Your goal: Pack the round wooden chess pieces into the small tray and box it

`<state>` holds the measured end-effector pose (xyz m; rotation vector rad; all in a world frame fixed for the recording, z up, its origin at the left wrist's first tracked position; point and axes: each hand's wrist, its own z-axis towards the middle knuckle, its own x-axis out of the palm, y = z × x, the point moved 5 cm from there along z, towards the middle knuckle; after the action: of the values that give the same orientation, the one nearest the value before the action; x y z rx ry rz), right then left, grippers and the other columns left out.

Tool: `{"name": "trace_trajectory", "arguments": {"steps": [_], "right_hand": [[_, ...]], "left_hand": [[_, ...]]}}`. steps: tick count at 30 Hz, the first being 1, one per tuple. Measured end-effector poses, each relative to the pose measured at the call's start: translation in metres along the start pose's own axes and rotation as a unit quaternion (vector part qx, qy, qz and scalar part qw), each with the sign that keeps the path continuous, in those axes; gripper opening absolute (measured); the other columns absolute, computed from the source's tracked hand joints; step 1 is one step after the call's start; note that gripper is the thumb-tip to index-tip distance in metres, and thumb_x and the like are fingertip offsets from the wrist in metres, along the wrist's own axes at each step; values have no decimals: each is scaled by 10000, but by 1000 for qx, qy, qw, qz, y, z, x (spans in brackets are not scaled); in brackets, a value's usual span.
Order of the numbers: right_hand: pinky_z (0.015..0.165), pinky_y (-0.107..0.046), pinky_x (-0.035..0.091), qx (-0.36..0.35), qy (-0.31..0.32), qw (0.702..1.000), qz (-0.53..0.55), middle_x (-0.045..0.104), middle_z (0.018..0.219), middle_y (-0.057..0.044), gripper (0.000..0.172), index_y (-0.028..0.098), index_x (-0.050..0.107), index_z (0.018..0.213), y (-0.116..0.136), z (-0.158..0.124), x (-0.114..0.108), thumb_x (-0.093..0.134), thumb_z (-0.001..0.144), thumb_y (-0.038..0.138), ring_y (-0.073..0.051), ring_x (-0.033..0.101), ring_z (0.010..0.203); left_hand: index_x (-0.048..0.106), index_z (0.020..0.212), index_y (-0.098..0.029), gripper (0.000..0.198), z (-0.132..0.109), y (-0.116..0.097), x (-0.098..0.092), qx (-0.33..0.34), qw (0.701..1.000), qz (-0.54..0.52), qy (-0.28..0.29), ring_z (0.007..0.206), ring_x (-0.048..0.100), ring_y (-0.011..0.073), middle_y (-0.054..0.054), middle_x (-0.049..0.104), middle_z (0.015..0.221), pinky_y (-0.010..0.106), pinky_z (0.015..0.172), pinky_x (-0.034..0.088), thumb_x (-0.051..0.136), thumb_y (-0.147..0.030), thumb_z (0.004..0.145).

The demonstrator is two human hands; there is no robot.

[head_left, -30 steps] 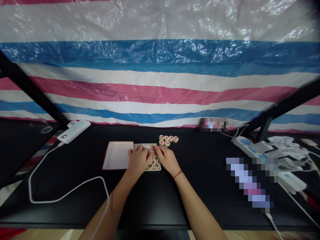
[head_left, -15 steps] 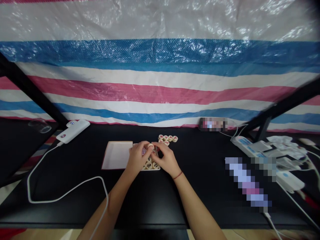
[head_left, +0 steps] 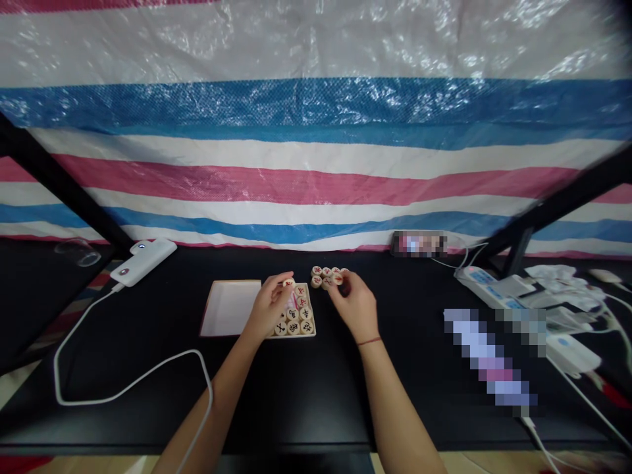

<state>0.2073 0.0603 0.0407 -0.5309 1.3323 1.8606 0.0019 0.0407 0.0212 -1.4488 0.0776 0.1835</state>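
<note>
Round Chinese chess pieces fill much of a shallow box (head_left: 297, 336), showing black and red characters. A Chinese chess piece (head_left: 289, 283) with a red mark sits pinched in the fingers of my left hand (head_left: 269, 306), above the box's left part. To the right, the thumb and fingers of my right hand (head_left: 357, 308) close on another red-marked chess piece (head_left: 337, 279). It sits at the near right end of a small two-row group of red pieces (head_left: 316, 270) on the black table. My left hand hides part of the box.
The box's lid (head_left: 231, 308) lies flat, left of the box. A white device (head_left: 144, 261) with a looping cable stands at the far left. On the right are a power strip (head_left: 494, 289) and a blurred-out phone-like object (head_left: 486, 359). Striped sheeting (head_left: 316, 184) hangs behind.
My right hand has moved from the box, right and away from me, to the group with a piece. My left hand stays over the box, and more pieces inside show.
</note>
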Motion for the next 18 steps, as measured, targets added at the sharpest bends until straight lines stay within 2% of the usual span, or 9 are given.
{"name": "trace_trajectory", "arguments": {"steps": [2,4,6,8,10,12,15,18], "right_hand": [[589,-257,375,58,40,995,-70,658,797,-46,192,183,639,907,-24,6,1,586,768,305,-178,588,681],[561,-247,333,86,98,986,-101,650,754,-31,152,196,645,878,-42,9,6,599,754,270,-174,586,668],[556,-243,323,92,142,980,-104,642,719,-19,140,203,654,877,-50,10,11,597,766,266,-170,585,658],[560,-243,340,86,143,981,-97,637,714,-16,174,201,659,920,-48,10,12,589,782,280,-168,585,655],[591,-253,390,42,111,991,-62,648,764,-26,239,193,653,1003,-35,10,9,577,793,280,-166,587,669],[657,-274,450,-41,93,995,19,668,892,-51,312,190,626,1100,-12,6,8,565,804,267,-158,587,691],[743,-301,503,-161,154,965,141,654,1094,-78,362,213,592,1182,26,-9,15,556,825,254,-152,604,748],[807,-319,514,-211,181,944,178,652,1134,-68,316,235,605,1168,49,-21,20,522,863,245,-173,627,880]], "left_hand": [[579,1189,-197,355,2,4,-3,-29,999,-10,-24,946,663,152,79,662,1108,286,840,537,568,-333,861],[590,1140,-189,336,2,7,-5,-43,998,-23,-46,947,662,160,70,676,1054,288,834,535,596,-331,836],[609,1094,-191,305,2,8,-5,-41,998,-21,-50,978,651,171,71,675,1058,290,835,532,605,-339,828],[625,1097,-199,298,1,5,-4,-19,999,7,-42,979,644,171,72,666,1072,288,825,530,586,-353,844],[637,1115,-212,298,0,0,-3,19,997,63,-36,922,643,160,60,664,1032,290,811,526,562,-354,863],[643,1113,-222,286,-3,-7,-1,56,990,125,-29,852,639,150,41,668,963,295,810,521,561,-338,864],[638,1047,-217,235,-6,-13,3,76,983,166,-16,813,645,148,20,684,902,291,808,522,589,-317,840],[613,930,-210,146,-7,-15,6,66,984,163,-3,767,651,141,2,690,835,268,757,528,599,-309,824]]}}
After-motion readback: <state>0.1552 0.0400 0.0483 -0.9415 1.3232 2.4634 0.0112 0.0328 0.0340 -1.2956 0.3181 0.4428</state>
